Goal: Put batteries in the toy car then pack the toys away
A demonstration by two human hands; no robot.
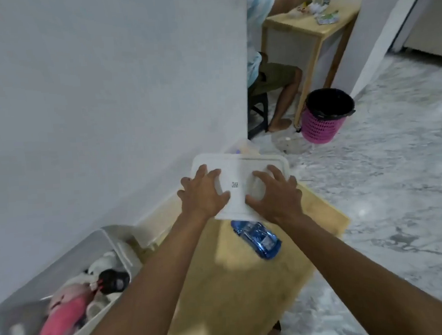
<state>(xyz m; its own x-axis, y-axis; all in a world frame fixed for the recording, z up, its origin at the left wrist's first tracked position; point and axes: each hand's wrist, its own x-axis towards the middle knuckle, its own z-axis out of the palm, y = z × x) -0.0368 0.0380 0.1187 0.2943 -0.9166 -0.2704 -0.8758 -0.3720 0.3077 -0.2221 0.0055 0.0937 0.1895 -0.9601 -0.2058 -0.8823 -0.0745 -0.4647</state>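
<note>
Toy car (258,239), blue and glossy, lies on the wooden surface (235,296) with its far end tucked under the near edge of a white plastic lid (237,171). Left grip (203,191) and right grip (276,195) both lie spread on that lid, fingers loosely bent, pressing rather than clasping. Whether a box sits beneath it is unclear. At the near left, a pale storage bin (48,276) holds a pink plush toy (61,317) among others. The lid appears to be the step in hand, with the car unpacked. Next, 1 grip must free itself and take the car, avoiding the lid's overhang.
</note>
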